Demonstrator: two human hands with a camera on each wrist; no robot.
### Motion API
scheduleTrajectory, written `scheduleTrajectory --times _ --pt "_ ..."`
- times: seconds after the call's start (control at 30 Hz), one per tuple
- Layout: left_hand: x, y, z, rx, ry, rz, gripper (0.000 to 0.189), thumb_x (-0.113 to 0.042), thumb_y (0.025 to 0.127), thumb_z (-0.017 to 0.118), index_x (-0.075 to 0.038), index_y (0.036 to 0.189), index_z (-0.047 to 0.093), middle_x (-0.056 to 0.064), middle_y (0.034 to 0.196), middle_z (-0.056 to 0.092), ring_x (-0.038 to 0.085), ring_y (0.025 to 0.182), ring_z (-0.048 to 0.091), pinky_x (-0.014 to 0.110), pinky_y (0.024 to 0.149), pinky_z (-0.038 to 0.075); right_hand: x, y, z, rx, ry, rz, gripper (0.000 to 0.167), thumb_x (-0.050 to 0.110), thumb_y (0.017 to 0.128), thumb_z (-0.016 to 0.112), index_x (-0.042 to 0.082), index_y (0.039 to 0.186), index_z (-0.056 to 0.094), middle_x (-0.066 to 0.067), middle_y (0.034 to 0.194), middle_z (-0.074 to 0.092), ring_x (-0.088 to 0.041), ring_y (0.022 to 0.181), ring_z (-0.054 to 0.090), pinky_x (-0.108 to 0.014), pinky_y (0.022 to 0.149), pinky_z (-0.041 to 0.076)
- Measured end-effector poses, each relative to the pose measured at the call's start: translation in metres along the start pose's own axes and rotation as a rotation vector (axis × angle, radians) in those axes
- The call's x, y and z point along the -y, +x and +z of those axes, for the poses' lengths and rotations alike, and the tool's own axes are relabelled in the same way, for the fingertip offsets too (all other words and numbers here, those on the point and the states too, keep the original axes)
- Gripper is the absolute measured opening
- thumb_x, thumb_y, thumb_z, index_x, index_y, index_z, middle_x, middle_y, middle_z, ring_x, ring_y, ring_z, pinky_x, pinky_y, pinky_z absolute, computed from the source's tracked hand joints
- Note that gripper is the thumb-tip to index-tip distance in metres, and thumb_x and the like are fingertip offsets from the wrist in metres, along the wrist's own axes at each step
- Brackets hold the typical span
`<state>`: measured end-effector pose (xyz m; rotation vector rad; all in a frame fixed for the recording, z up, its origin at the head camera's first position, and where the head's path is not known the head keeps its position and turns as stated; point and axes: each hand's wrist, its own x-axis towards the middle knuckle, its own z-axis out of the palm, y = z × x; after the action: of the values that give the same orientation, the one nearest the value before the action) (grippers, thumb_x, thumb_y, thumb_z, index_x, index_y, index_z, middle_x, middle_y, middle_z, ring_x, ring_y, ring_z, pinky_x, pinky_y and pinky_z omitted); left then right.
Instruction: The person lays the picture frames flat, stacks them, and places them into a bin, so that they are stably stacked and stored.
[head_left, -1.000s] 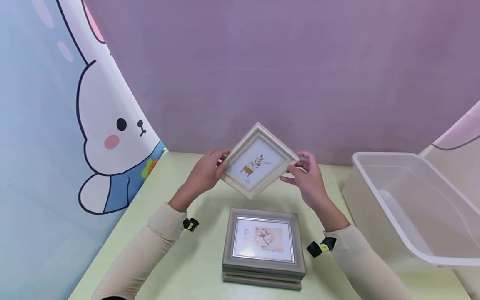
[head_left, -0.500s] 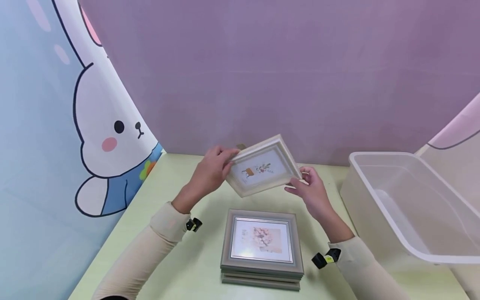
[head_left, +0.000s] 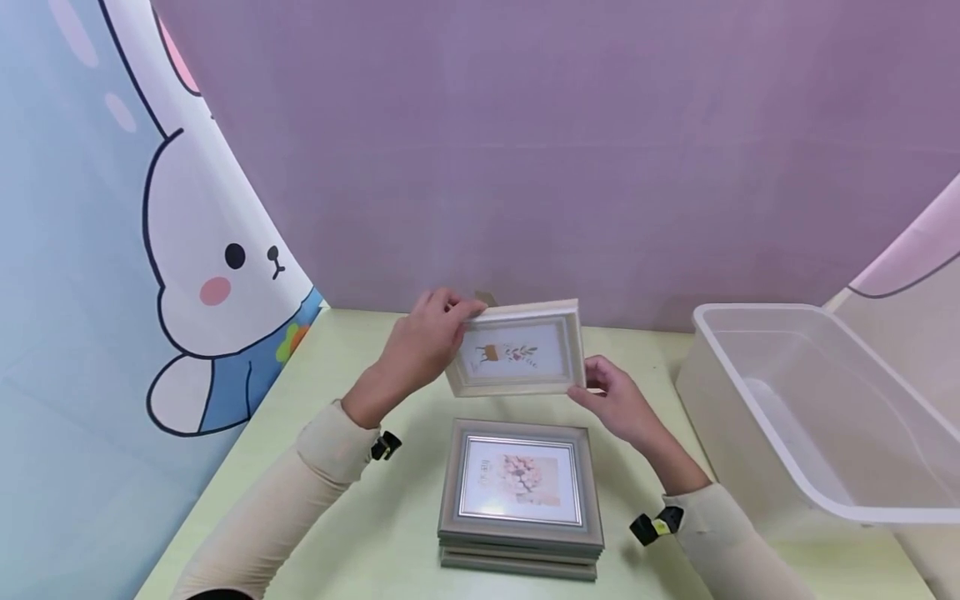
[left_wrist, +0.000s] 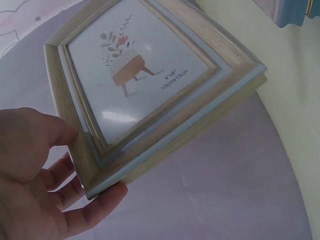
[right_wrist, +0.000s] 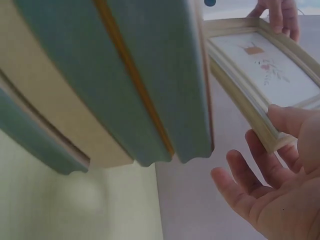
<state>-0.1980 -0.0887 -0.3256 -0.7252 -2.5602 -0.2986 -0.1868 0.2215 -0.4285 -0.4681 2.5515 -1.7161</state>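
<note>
A cream picture frame [head_left: 517, 354] with a plant-pot print is held up above the table by both hands. My left hand [head_left: 427, 337] grips its upper left corner; in the left wrist view the thumb lies on the front of the picture frame [left_wrist: 155, 107] and the fingers curl behind and under the edge. My right hand [head_left: 618, 400] pinches the lower right corner. The right wrist view has the thumb on the front and fingers beneath, with other fingers spread. Below, nearer the body, lies a stack of picture frames [head_left: 521, 479], the top one grey with a pink flower print.
On the right stands a large translucent white bin [head_left: 757, 400]. A purple backdrop [head_left: 562, 150] rises behind the pale green table [head_left: 360, 500], and a rabbit-print sheet [head_left: 202, 275] hangs at the left. The stack's edges [right_wrist: 115, 85] loom close in the right wrist view.
The held picture frame has turned clockwise from a diamond stance to nearly level. My left hand has shifted up along it, while my right hand has moved lower. The stack stays put.
</note>
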Motion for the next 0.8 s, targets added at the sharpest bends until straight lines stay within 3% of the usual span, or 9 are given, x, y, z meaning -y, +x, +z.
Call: scheduleTrajectory --times 0.23,0.37,0.53,0.67,0.8 --pt "-0.006 -0.001 0.000 -0.060 0.106 0.103 0.034 -0.005 0.096 0.064 -0.021 0.126 0.066 0.011 0.109 0.063 0.027 0.091 0.057 0.032 0.045 0.049 -0.005 -0.002 0.000 0.023 -0.016 0.008 0.028 0.012 0.097 0.069 -0.002 0.120 0.059 -0.022 0.118 0.069 -0.037 0.115 0.066 -0.028 0.088 0.058" --pt "-0.007 -0.002 0.000 -0.068 0.113 0.111 0.034 -0.003 0.095 0.064 -0.021 0.124 0.066 0.011 0.108 0.063 0.027 0.091 0.057 0.032 0.045 0.048 -0.006 -0.001 0.000 0.017 -0.051 -0.018 0.030 0.013 0.098 0.068 -0.001 0.123 0.060 -0.021 0.119 0.069 -0.037 0.116 0.066 -0.033 0.091 0.059" --pt "-0.006 -0.002 0.001 -0.078 0.120 0.122 0.035 -0.001 0.093 0.065 -0.021 0.122 0.067 0.011 0.107 0.063 0.026 0.088 0.056 0.032 0.043 0.046 0.001 0.004 -0.003 -0.023 -0.070 -0.089 0.034 0.010 0.099 0.066 0.002 0.131 0.059 -0.020 0.122 0.069 -0.036 0.116 0.065 -0.027 0.088 0.058" --pt "-0.005 -0.001 0.002 -0.073 0.124 0.127 0.035 -0.001 0.093 0.066 -0.020 0.122 0.067 0.011 0.106 0.063 0.026 0.087 0.055 0.031 0.042 0.044 0.010 0.009 -0.005 -0.064 -0.016 -0.154 0.047 0.003 0.098 0.064 0.005 0.143 0.050 -0.024 0.124 0.068 -0.037 0.113 0.065 -0.021 0.085 0.056" --pt "-0.006 0.000 0.002 -0.036 0.139 0.117 0.036 -0.001 0.095 0.066 -0.022 0.124 0.066 0.012 0.108 0.062 0.027 0.089 0.055 0.031 0.042 0.044 0.016 0.013 -0.007 -0.087 0.018 -0.241 0.066 -0.003 0.095 0.065 0.010 0.154 0.038 -0.028 0.128 0.064 -0.038 0.111 0.064 -0.022 0.086 0.057"
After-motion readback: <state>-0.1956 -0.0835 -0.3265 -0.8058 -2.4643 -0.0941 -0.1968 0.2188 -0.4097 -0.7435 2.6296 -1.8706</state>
